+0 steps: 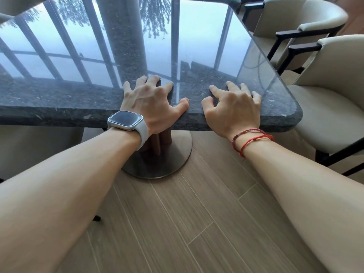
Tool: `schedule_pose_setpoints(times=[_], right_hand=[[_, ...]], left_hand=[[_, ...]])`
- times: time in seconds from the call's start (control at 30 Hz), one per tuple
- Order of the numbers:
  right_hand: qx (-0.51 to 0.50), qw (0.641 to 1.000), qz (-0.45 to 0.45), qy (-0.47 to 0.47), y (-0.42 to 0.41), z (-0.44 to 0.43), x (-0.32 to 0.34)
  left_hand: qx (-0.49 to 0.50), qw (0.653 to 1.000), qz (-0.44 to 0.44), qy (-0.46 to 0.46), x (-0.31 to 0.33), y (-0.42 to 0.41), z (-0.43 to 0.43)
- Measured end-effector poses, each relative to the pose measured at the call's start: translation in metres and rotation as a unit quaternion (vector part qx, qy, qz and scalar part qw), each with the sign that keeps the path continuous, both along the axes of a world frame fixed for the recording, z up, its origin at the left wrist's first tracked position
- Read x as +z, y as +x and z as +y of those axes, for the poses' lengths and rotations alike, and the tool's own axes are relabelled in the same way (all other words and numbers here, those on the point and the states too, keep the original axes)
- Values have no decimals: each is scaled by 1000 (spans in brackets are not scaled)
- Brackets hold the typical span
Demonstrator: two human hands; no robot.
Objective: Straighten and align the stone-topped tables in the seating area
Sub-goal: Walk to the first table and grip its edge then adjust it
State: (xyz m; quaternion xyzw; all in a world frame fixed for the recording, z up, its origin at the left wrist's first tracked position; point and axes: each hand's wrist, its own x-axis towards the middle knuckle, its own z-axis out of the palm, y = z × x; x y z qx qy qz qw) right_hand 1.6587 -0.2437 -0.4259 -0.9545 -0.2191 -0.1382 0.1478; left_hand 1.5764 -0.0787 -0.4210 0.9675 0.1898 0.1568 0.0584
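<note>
One chair [327, 115] beside table [69, 95] corner | left hand [151, 104], right hand [234, 109] on top

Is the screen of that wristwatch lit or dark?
Dark: the watch has a blank, blackish screen, with no digits or glow, only faint reflections.

Stone-topped table [59, 99]: dark speckled slab, polished and reflective, rounded corners, level; central brown column on round metal base [183, 152].
</note>
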Motion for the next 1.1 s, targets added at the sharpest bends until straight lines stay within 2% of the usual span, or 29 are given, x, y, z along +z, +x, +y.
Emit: schedule_pose_setpoints(times=[0.63, 1.1], right_hand=[[15, 999, 12, 27, 47, -9, -3], [42, 998, -15, 49, 80, -13, -8]], left_hand=[[17, 1000, -1, 18, -4, 39, -12], [30, 999, -10, 24, -4, 61, -19]])
